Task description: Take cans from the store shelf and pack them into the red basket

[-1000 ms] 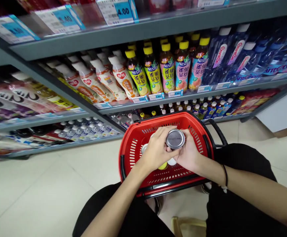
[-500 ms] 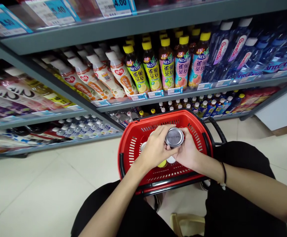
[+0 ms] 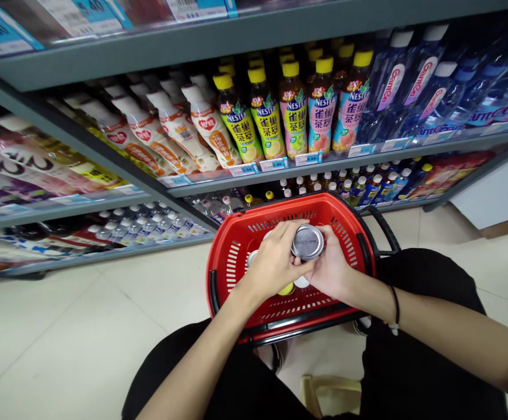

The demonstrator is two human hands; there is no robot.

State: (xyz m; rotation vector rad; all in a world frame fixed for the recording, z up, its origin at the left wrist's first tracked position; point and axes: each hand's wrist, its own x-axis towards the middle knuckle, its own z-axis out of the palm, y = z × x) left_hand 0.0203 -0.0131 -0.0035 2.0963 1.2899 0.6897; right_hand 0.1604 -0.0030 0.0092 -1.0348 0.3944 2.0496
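Both of my hands hold one drink can (image 3: 308,241), its silver end facing up, over a red shopping basket (image 3: 230,263) that rests in front of my knees. My left hand (image 3: 273,263) wraps the can's left side and my right hand (image 3: 331,270) cups its right side. Under my hands, inside the basket, a yellow bottle cap (image 3: 287,289), a white cap (image 3: 301,283) and another silver can end (image 3: 251,257) show; the rest of the contents is hidden.
Grey store shelves run ahead: yellow-capped tea bottles (image 3: 294,116), white-capped milk drinks (image 3: 179,131), blue water bottles (image 3: 415,93), small bottles on the lowest shelf (image 3: 149,227). Pale tiled floor (image 3: 83,326) lies to the left. A wooden stool edge (image 3: 328,392) sits between my legs.
The view has shifted slightly, so the shelves and basket sit a little higher and further left in frame. My hands keep the same hold on the can.
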